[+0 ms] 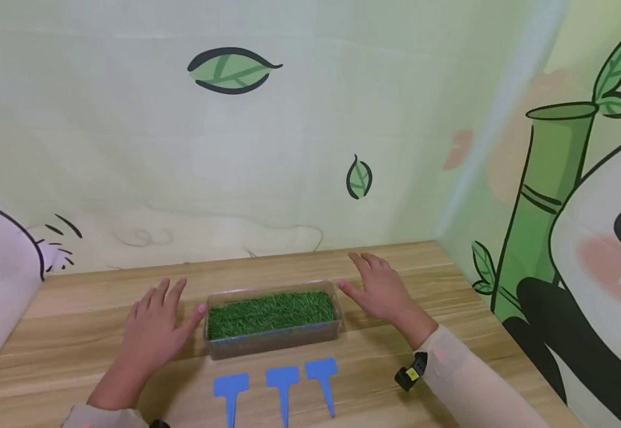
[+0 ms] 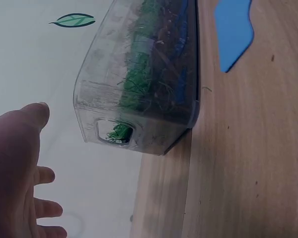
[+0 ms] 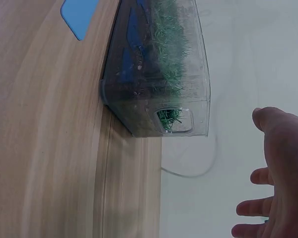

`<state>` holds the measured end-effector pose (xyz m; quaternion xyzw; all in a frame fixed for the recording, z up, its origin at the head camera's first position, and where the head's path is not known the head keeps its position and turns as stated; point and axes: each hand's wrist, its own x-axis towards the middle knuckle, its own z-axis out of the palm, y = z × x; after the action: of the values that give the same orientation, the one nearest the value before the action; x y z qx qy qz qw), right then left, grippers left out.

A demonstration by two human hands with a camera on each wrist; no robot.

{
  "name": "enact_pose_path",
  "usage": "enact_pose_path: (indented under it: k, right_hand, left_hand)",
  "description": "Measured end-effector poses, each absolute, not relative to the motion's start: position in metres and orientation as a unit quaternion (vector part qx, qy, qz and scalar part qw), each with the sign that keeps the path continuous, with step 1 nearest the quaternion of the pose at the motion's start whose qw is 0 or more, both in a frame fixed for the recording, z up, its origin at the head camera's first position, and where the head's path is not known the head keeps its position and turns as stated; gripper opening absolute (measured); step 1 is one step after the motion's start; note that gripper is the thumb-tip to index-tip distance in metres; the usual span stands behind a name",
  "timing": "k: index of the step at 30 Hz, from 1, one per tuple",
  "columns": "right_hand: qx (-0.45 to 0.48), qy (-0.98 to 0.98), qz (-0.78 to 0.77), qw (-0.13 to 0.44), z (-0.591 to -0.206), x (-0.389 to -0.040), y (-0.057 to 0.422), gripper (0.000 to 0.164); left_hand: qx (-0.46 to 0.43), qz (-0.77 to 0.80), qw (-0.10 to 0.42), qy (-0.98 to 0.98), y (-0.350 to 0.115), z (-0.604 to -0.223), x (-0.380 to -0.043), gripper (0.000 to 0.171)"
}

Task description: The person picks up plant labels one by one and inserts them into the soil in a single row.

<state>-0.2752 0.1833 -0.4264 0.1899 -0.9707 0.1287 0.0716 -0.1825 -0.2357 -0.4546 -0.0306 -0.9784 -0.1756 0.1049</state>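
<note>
A clear plastic box [image 1: 275, 343] stands on the wooden table, with green artificial grass [image 1: 273, 312] inside. In both wrist views its end walls show a rounded cutout, and dark material lies under the grass. My left hand [image 1: 152, 333] hovers just left of the box, fingers spread and holding nothing. Off the box's right end is my right hand [image 1: 377, 289], also empty, with its fingers extended. Both wrist views show a gap between each thumb and the box. Three blue T-shaped plant labels [image 1: 231, 386] [image 1: 282, 378] [image 1: 322, 370] lie in a row in front of it.
The wooden tabletop [image 1: 396, 380] meets a pale wall sheet [image 1: 310, 119] printed with leaves right behind the box. On the right side another printed sheet carries a bamboo stalk [image 1: 551, 160] and a panda. A black band [image 1: 412, 371] is on the right wrist.
</note>
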Motion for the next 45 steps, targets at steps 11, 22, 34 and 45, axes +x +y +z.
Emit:
enact_pose_path:
  k: [11,22,34,45]
  right_hand:
    - [0.195,-0.969,0.137,0.07,-0.425,-0.275,0.18,0.075]
    - [0.2,-0.967,0.148,0.051,-0.43,-0.271,0.176,0.076]
    - [0.204,-0.964,0.163,0.045,-0.426,-0.264,0.169,0.074]
    - [0.215,-0.962,0.161,0.04,-0.426,-0.258,0.167,0.074]
  left_hand:
    - [-0.035,-0.268,0.145,-0.952,-0.239,-0.449,-0.182,0.068]
    - [-0.038,-0.266,0.1,-0.958,-0.23,-0.443,-0.178,0.069]
    - [-0.049,-0.262,0.087,-0.96,-0.218,-0.45,-0.182,0.066]
    - [-0.064,-0.237,0.061,-0.967,-0.205,-0.457,-0.188,0.066]
